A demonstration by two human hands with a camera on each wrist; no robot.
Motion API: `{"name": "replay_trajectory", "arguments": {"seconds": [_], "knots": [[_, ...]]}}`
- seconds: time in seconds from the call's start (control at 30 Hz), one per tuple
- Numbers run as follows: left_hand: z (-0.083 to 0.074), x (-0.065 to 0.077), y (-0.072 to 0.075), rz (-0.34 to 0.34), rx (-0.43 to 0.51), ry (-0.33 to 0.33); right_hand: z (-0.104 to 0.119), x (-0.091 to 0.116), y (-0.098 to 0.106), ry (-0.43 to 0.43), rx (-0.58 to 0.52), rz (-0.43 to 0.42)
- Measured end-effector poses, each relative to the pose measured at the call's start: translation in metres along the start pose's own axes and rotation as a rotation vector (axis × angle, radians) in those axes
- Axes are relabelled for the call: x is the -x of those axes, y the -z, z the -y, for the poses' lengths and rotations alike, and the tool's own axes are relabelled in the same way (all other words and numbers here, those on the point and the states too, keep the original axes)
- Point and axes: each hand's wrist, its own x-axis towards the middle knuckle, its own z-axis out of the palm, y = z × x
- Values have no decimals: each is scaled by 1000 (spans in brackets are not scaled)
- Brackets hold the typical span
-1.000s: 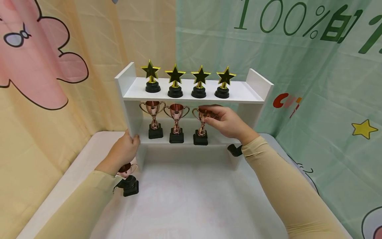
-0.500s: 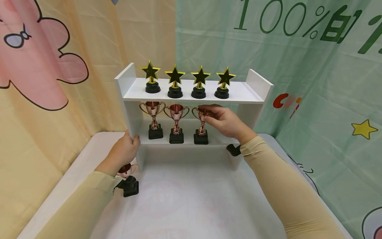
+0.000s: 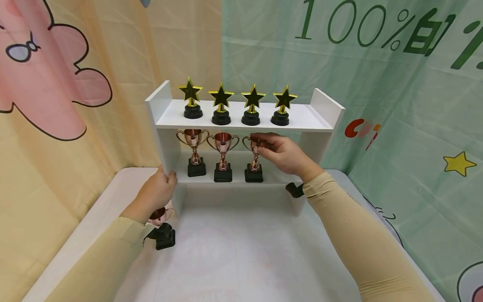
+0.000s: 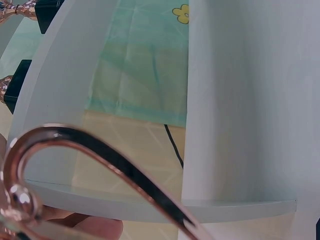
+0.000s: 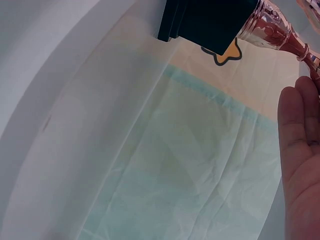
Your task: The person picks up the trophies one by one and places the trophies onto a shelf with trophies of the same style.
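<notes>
My right hand [image 3: 288, 156] holds the cup of a rose-gold two-handled trophy [image 3: 254, 163], thumb in front and fingers behind. Its black base stands on the middle shelf, at the right end of a row with two matching trophies [image 3: 223, 155] [image 3: 194, 151]. In the right wrist view, extended fingers [image 5: 295, 125] lie beside the trophy's stem [image 5: 267, 27]. My left hand [image 3: 156, 191] grips the left side panel of the white shelf unit [image 3: 241, 127]. Another such trophy [image 3: 165, 237] stands below the left wrist, partly hidden; its handle [image 4: 115, 160] looms close in the left wrist view.
Several gold star trophies [image 3: 253, 102] with black bases line the top shelf. The unit stands on a white-covered table [image 3: 234, 251]. Patterned curtains [image 3: 400, 92] hang behind and at both sides. A black wrist-camera mount [image 3: 295, 190] sits under the right wrist.
Almost nothing differs. Both hands keep their places on the trophy and the side panel; the head view has shifted very slightly.
</notes>
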Motion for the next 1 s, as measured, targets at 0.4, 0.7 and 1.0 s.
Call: {"name": "replay_trajectory", "arguments": {"seconds": [0.4, 0.7, 1.0], "knots": [[0, 0, 0, 2, 11, 2, 1, 1, -2, 11, 8, 2], [0, 0, -1, -2, 3, 1, 1, 0, -1, 15, 11, 6], [1, -1, -1, 0, 2, 2, -1, 0, -1, 17, 15, 11]]}}
